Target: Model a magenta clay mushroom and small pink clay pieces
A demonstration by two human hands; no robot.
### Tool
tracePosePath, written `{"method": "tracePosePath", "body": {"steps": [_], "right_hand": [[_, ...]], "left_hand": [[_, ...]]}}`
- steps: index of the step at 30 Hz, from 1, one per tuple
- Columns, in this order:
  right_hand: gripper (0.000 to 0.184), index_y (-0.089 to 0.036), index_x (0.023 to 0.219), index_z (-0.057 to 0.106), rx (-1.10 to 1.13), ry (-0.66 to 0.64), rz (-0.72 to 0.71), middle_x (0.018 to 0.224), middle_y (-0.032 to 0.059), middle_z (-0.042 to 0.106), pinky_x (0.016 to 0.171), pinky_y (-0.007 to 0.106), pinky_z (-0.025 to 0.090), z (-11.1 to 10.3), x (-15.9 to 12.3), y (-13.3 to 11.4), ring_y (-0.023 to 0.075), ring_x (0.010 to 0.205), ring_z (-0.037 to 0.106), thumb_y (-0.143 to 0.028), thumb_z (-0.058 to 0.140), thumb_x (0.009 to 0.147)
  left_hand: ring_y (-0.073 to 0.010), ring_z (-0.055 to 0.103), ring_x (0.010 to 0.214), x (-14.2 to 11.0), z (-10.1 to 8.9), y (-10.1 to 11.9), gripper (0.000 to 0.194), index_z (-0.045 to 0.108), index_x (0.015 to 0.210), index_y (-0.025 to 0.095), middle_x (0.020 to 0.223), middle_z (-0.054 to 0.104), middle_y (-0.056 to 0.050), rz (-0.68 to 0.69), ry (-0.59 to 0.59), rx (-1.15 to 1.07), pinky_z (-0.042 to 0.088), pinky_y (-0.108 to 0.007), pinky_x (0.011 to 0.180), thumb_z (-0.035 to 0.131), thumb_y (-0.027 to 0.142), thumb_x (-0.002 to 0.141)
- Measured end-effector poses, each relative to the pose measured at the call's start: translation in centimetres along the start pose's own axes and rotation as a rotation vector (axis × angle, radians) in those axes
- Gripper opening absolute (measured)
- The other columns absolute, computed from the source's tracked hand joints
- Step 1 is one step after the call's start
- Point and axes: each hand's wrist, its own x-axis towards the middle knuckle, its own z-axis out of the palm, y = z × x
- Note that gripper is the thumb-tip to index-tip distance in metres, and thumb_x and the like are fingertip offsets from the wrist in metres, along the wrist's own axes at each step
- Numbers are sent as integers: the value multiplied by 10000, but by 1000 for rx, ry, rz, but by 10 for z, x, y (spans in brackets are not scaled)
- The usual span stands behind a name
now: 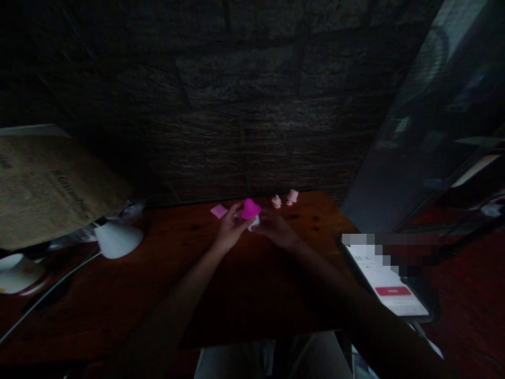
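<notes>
Both of my hands are close together above the wooden table. My left hand has its fingers curled around a bright pink, rounded, hat-like piece; a ring shows on one finger. Just below it is a small white piece, which the fingers of my right hand grip from the right. The dim light hides whether the pink and white pieces are joined. A flat light-pink square lies left of my left hand. Two small pale-pink shapes, one rounded and one blockier, stand behind my right hand.
A dark brick wall rises behind the wooden table. To the left are a brown paper bag, a white cone-shaped object, a paper cup and a white cable. A lit phone is at the right edge.
</notes>
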Motion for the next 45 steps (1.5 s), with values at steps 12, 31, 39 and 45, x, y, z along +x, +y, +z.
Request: {"method": "tracePosePath", "body": {"steps": [12, 31, 39, 45], "right_hand": [[99, -189, 852, 735, -774, -94, -196, 871, 45, 765, 749, 288, 498, -14, -10, -20, 184, 782, 707, -196, 636, 855], [118, -176, 918, 749, -894, -216, -111, 915, 46, 779, 741, 268, 487, -10, -11, -19, 175, 808, 716, -215, 642, 886], [100, -184, 915, 752, -865, -229, -126, 906, 38, 772, 731, 260, 486, -12, -11, -16, 165, 796, 706, -210, 662, 879], [103, -171, 922, 749, -850, -232, -112, 909, 47, 770, 732, 266, 490, -12, -12, -17, 166, 798, 705, -225, 673, 878]], "left_hand": [[-243, 645, 1118, 55, 29, -38, 787, 491, 1377, 215, 1247, 656, -129, 64, -132, 127, 433, -424, 1058, 820, 208, 662], [-206, 682, 1023, 65, 9, -50, 924, 246, 1539, 200, 1116, 706, -97, -9, -78, 375, 498, -418, 983, 714, 133, 746], [-239, 675, 1038, 60, 9, -47, 1031, 154, 1565, 161, 1142, 697, -124, 28, -18, 574, 498, -434, 979, 774, 210, 742], [-235, 684, 995, 59, 8, -46, 1064, 158, 1564, 155, 1071, 705, -100, 33, 5, 658, 505, -426, 953, 802, 241, 722]]}}
